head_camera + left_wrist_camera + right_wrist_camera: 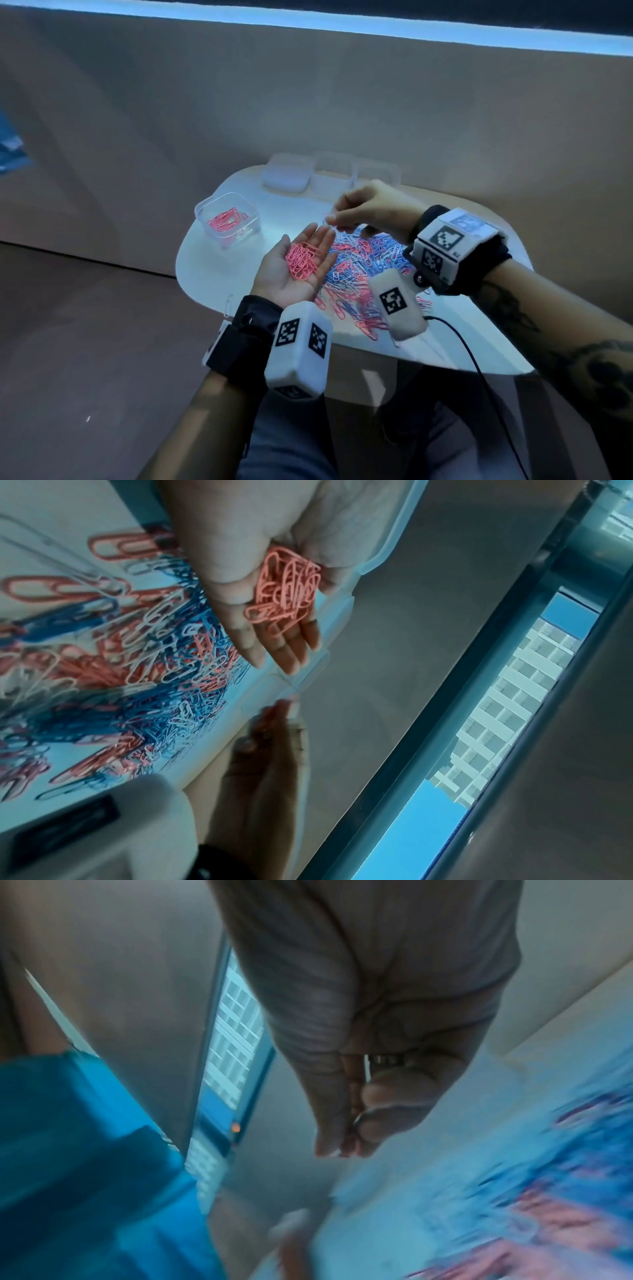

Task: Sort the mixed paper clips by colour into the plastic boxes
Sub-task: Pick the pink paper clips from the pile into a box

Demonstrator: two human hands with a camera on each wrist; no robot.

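My left hand [301, 243] lies palm up over the table's left part, its fingers straight, and carries a small heap of pink paper clips [303, 262] [284, 593]. Just beyond its fingertips my right hand [330, 219] pinches one paper clip [327, 216] between thumb and fingers; it looks pink. The pinch shows in the right wrist view [342, 1148], blurred. A mixed pile of pink, blue and white clips [359, 270] [137, 669] spreads on the white table under both hands. A clear plastic box [227, 217] at the left holds pink clips.
Three more clear plastic boxes [286, 174] [334, 174] [376, 173] stand in a row at the table's far edge. A lone white clip [227, 305] lies at the near left rim of the table [205, 274]. A black cable [479, 370] runs off the near right.
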